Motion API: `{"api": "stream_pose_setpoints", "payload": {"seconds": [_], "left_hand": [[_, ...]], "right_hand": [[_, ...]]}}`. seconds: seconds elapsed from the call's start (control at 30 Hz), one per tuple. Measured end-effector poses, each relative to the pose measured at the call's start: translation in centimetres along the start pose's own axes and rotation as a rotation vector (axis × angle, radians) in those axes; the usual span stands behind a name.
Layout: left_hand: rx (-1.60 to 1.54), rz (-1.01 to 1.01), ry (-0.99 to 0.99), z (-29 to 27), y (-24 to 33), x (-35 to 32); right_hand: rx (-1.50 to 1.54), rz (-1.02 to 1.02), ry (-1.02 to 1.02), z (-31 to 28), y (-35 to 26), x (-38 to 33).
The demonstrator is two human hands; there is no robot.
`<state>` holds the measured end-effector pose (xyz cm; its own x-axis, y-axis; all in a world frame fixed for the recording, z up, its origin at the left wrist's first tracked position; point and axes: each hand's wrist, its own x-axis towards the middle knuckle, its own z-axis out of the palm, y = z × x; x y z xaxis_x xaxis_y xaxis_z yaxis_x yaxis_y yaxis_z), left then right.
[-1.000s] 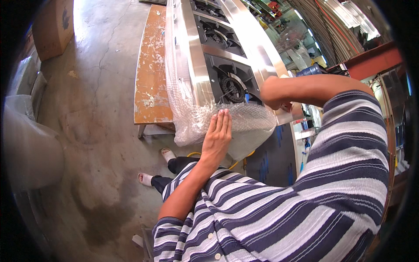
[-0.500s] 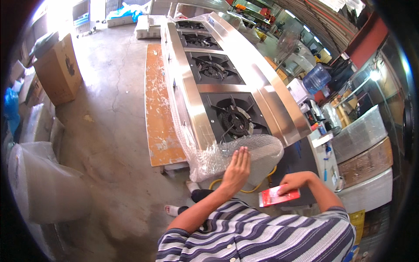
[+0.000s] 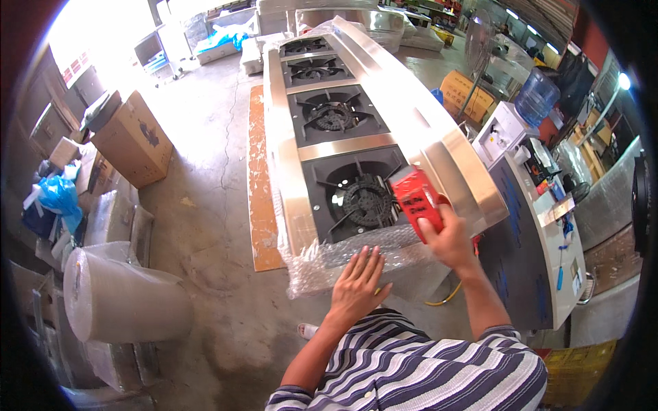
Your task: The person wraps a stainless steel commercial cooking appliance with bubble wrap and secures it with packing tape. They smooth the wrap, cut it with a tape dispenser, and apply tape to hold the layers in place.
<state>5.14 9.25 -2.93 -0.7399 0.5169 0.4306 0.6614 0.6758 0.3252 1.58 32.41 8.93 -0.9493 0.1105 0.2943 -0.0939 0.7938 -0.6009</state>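
My left hand [image 3: 358,281] lies flat, fingers spread, on the bubble wrap [image 3: 319,274] folded up over the near end of a long stainless steel gas range [image 3: 404,109]. In my right hand [image 3: 449,236] is a flat red tape dispenser [image 3: 415,198], by its look, with dark marks on its side and a pale far end. It is held tilted over the right part of the near burner [image 3: 363,198]. Several black burners run in a row away from me. The wrap also covers the range's left side.
A bubble wrap roll [image 3: 130,301] stands at the left, with a cardboard box [image 3: 133,140] behind it. An orange-brown board [image 3: 264,198] lies along the range's left side. To the right are a cluttered desk [image 3: 548,246] and a water dispenser [image 3: 504,130].
My right hand has carried the red tape dispenser up and forward from beside my body to over the near burner. My left hand stays on the bubble wrap. The view has shifted.
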Motion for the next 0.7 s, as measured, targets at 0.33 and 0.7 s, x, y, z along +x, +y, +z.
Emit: {"api": "stream_pose_setpoints", "payload": {"seconds": [0.33, 0.7], "left_hand": [[0.076, -0.157, 0.023, 1.0, 3.0, 1.0], [0.198, -0.240, -0.092, 5.3, 8.8, 6.2]], "right_hand": [[-0.128, -0.041, 0.081, 3.3, 6.1, 2.9], [-0.067, -0.066, 0.069, 5.2, 8.5, 7.8]]}}
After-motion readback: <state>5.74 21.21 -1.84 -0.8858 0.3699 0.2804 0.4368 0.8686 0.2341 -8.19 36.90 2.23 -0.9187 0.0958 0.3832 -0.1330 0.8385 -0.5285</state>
